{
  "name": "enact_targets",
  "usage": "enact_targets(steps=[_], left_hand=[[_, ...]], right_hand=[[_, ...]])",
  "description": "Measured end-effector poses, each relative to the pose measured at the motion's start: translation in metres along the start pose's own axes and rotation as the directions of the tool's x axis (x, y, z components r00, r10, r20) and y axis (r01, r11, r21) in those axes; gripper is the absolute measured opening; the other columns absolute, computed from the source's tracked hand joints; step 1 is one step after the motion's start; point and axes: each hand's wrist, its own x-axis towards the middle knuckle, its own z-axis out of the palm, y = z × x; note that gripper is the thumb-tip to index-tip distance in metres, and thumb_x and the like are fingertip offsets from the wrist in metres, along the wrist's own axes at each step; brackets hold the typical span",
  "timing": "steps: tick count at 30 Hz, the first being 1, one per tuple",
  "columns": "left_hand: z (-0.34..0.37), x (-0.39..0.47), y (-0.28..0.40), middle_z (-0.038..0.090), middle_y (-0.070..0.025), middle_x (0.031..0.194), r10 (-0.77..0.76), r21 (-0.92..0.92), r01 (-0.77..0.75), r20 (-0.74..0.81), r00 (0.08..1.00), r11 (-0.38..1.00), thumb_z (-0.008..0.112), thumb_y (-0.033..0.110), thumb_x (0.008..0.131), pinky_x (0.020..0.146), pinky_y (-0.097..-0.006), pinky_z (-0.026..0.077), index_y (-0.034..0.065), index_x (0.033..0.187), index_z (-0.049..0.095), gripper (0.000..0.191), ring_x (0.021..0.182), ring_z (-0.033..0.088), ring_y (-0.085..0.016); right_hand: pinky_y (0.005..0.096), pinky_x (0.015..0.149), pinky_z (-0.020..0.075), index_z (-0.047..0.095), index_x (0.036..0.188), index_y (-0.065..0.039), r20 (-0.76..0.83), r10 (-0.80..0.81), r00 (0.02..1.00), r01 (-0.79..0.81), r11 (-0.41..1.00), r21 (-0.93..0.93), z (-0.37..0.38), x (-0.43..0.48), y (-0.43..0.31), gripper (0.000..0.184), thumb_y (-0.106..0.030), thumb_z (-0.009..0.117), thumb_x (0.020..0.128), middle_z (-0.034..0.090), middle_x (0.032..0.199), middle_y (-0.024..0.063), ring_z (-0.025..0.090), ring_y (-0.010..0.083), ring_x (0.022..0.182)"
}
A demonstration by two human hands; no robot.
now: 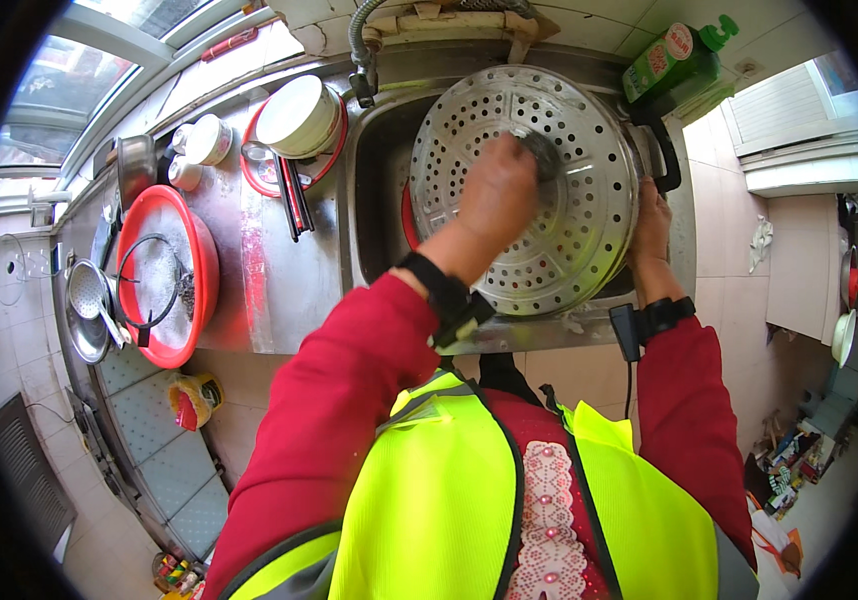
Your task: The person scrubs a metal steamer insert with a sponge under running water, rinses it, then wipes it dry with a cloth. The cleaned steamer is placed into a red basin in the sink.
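A round perforated metal steamer tray (586, 202) lies over the sink basin (380, 172). My left hand (500, 187) is on its top face, slightly blurred, with the fingers closed on a dark scrubbing pad (540, 154), probably steel wool. At the tray's right rim, my right hand (650, 225) grips the edge, its fingertips partly hidden. A black handle (667, 154) sticks out just beyond that hand; what it belongs to is mostly covered by the tray. Part of something red (408, 217) shows in the basin under the tray's left side.
Behind the basin rises a flexible faucet (360, 56). A green dish soap bottle (673, 67) stands at the back right. Stacked white bowls (294, 116) with chopsticks (294, 199) rest left of the sink. Farther left is a red basin (208, 262) of suds.
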Motion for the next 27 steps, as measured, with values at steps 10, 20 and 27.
enact_targets(steps=[10,20,27], left_hand=[[-0.010,0.012,-0.010,0.055,-0.0189,0.106,-0.031,0.179,0.044,-0.076,0.997,0.983,0.066,0.008,0.072,0.086,-0.0406,0.047,-0.0048,0.103,0.061,0.034,0.101,0.052,-0.038],[-0.005,0.002,-0.018,0.063,-0.0118,0.095,0.117,-0.115,-0.151,-0.258,0.959,0.982,0.067,-0.002,0.065,0.081,-0.0417,0.049,0.0024,0.094,0.066,0.029,0.091,0.057,-0.035],[-0.002,0.008,-0.009,0.064,-0.0106,0.092,0.160,-0.058,-0.182,-0.269,0.950,0.981,0.060,-0.006,0.065,0.078,-0.0418,0.048,0.0038,0.087,0.067,0.025,0.089,0.058,-0.034]], right_hand=[[0.0287,0.067,0.0498,0.063,0.101,0.005,-0.013,-0.035,0.999,0.034,0.995,-0.099,-0.005,0.001,0.007,0.049,-0.042,0.052,0.093,0.065,0.087,0.0100,0.062,0.0175,0.073],[0.0285,0.067,0.0489,0.064,0.099,0.006,-0.038,-0.061,0.997,0.056,0.990,-0.128,-0.005,-0.002,0.007,0.049,-0.042,0.053,0.093,0.065,0.085,0.0094,0.061,0.0163,0.072],[0.0292,0.064,0.0482,0.064,0.095,0.006,-0.074,-0.040,0.996,0.030,0.990,-0.138,-0.003,-0.003,0.007,0.048,-0.040,0.052,0.093,0.065,0.083,0.0094,0.059,0.0158,0.068]])
